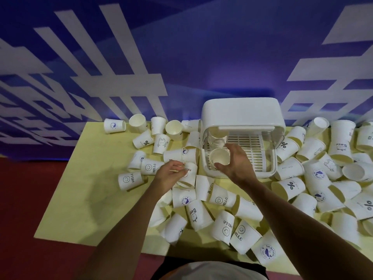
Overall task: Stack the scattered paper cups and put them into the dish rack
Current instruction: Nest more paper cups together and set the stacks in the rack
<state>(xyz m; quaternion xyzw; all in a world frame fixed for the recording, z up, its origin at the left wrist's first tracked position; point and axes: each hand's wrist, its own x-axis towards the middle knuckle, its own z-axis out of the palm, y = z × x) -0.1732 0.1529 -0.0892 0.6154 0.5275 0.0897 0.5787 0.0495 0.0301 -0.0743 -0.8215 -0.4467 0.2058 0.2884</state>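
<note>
Many white paper cups with printed logos lie scattered on a yellow table point(84, 178). A white dish rack point(242, 118) with a raised lid stands at the table's back; a stack of cups point(217, 139) leans in its left side. My right hand point(236, 162) holds an upright cup stack point(219, 156) at the rack's front left, its mouth facing up. My left hand point(171, 174) grips a "HELLO" cup point(189, 174) lying on the table just left of the rack.
Cups pile thickly right of the rack point(327, 164) and in front of me point(222, 219). More lie at the back left point(153, 134). A blue wall with white shapes point(121, 57) rises behind the table. Red floor point(24, 199) shows at left.
</note>
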